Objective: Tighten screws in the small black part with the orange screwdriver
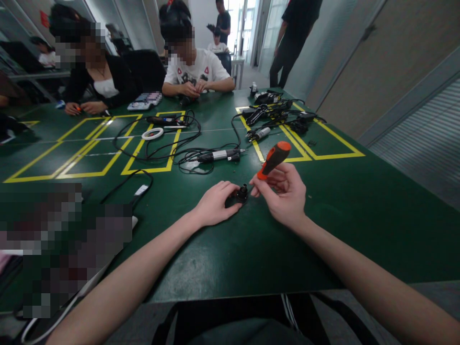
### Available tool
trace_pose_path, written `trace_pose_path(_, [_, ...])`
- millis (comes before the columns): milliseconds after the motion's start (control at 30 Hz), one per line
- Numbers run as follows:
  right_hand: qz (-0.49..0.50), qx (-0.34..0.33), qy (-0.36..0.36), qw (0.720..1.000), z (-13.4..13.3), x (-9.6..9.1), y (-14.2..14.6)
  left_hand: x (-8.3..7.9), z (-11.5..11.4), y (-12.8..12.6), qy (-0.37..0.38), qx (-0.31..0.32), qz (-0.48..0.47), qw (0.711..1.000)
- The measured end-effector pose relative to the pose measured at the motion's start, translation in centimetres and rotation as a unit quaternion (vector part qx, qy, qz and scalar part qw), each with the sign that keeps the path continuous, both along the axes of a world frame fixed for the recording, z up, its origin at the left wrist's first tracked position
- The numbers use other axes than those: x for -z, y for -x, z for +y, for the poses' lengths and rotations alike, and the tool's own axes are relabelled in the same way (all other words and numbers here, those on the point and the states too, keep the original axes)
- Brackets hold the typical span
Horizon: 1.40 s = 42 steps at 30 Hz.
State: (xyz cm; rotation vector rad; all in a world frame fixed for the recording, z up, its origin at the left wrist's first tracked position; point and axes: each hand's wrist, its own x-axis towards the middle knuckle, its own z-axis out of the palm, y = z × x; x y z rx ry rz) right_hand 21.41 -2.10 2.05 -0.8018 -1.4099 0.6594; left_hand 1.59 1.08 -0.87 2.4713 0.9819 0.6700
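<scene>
My left hand (219,201) rests on the green table, its thumb and fingers closed around a small black cylindrical part (242,192). The part stands on the tabletop, and my fingers hide some of it. In my right hand (285,194) is a screwdriver (275,159) with an orange and black handle. Its handle leans up and to the right, and the thin shaft slants down toward the black part. Whether the tip touches the part I cannot tell.
Beyond my hands lies a grey and black electric screwdriver (219,155) with coiled cable. A white tape roll (153,133) sits farther left. Black tools and cables (269,115) crowd the back right. Two blurred-out devices (82,254) lie at left. Two people sit opposite.
</scene>
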Motion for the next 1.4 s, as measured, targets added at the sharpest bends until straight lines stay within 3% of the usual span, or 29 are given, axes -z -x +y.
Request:
trace_pose_path(367, [-0.065,0.035,-0.024,0.997,0.09,-0.33,-0.58,-0.13,-0.01,0.00,0.002,0.003,0.004,1.000])
trace_pose_path(567, [-0.049,0.053,-0.025,0.997,0.27,-0.08,-0.66,-0.01,0.03,0.03,-0.005,0.003,0.005,1.000])
trace_pose_path(967, [-0.022,-0.067,0.022,0.997,0.06,-0.04,-0.57,0.03,0.07,-0.11,-0.008,0.000,-0.001,1.000])
trace_pose_path(1200, [0.011,-0.074,0.045,0.996,-0.05,-0.31,-0.14,0.03,0.06,-0.06,-0.010,0.002,0.003,1.000])
trace_pose_path(1400, [-0.008,-0.013,0.024,1.000,0.00,-0.52,-0.13,0.06,0.06,0.01,-0.011,0.005,-0.003,1.000])
